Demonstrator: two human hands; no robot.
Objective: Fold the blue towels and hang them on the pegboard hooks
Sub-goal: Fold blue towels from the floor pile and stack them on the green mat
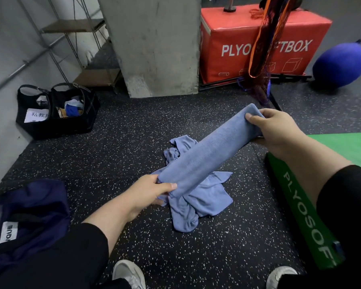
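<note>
The left hand and right hand each pinch one end of a folded blue towel, stretched taut above the crumpled towels on the floor; a slack grip could let its layers slide apart and unfold

Speckled black rubber floor, concrete pillar, wire shelf against a grey wall.
</note>
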